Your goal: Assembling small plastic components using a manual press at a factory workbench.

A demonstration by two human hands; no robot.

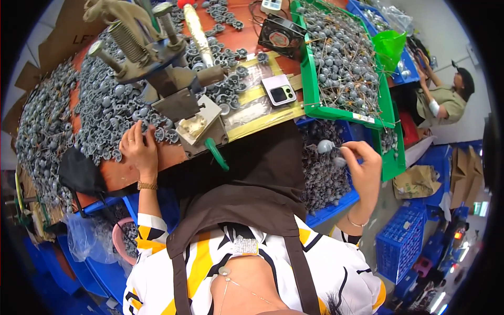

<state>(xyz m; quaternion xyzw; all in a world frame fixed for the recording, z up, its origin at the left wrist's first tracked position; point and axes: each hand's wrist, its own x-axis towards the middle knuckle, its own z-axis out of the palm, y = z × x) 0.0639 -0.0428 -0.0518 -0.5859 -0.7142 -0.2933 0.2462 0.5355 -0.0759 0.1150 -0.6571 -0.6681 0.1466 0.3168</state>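
At the near edge of a spread of grey cup-shaped plastic parts (100,126), my left hand (140,151) rests with thumb and fingers apart, its tips by the parts. Off to the right, my right hand (363,170) pinches grey ball-shaped parts on a thin stem (325,147); the grip point is partly hidden by the fingers. This hand hovers above a blue bin (344,202) full of small grey pieces. Between my hands stands a metal bench press (176,102), with a pale block (195,126) at its base and a green loop (216,154) hanging from it.
A green tray (312,100) heaped with grey balls and thin stems stands to the right. A small black fan (282,37) and a flip phone (279,90) lie beside it. A co-worker (446,97) is at the far right. Blue crates (401,239) stand lower right.
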